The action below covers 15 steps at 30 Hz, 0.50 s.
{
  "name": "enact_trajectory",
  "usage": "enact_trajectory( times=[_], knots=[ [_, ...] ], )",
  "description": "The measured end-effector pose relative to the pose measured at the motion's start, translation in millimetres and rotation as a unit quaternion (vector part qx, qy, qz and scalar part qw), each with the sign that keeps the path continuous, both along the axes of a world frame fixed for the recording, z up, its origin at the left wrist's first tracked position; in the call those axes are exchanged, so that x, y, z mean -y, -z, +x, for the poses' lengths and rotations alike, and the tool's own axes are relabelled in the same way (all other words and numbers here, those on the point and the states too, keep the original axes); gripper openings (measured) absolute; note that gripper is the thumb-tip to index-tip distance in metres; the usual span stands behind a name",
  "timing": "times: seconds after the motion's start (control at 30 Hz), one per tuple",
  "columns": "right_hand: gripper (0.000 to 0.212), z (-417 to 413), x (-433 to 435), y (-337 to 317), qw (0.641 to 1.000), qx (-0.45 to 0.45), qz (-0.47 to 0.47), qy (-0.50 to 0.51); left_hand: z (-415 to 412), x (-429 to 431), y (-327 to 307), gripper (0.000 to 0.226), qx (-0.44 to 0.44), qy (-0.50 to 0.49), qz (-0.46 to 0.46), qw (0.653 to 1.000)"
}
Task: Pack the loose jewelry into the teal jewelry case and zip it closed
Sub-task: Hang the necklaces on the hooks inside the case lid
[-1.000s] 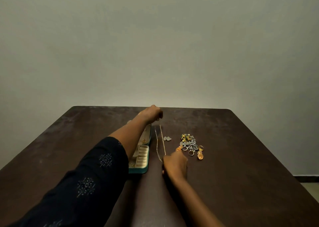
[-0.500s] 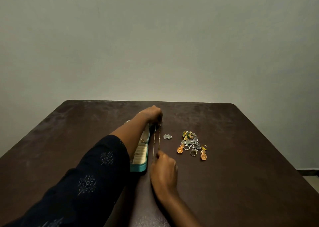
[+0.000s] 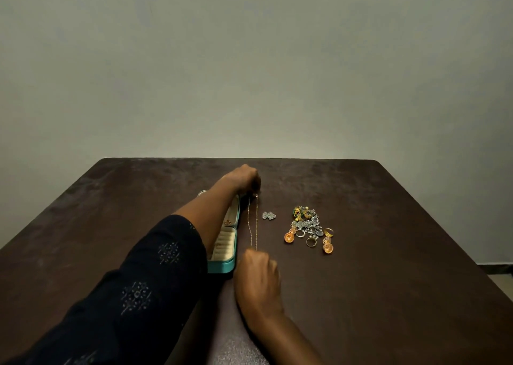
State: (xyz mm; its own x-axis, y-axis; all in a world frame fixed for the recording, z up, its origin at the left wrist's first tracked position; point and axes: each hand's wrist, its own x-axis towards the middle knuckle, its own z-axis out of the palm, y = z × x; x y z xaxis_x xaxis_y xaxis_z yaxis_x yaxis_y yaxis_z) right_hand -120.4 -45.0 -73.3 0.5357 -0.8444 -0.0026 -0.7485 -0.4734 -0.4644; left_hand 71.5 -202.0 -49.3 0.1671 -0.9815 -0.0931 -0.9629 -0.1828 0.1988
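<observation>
Since a second ago our right hand (image 3: 258,277) has slid toward the teal jewelry case (image 3: 222,264), and the gold chain (image 3: 256,223) now runs in two straight strands. We see the case open, cream-lined, just left of that hand. Both hands are curled: our left hand (image 3: 245,177) pinches the chain's far end, the right its near end; loose jewelry (image 3: 308,225) lies farther right.

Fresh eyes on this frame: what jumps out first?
A thin chain lies pulled straight on the table, the left hand pinching its far end, the right hand its near end. The open teal case lies just left of it, partly under the left forearm; a pile of rings and earrings, two bright orange, sits to the right.
</observation>
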Motion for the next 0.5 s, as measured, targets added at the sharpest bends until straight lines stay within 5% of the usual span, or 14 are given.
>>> enact_trajectory(
  times=[0.5],
  knots=[
    [0.027,-8.0,0.1,-6.0,1.000,0.019,0.022,-0.003,-4.1,2.6,6.0,0.021,0.022,-0.021,-0.025,0.999]
  ],
)
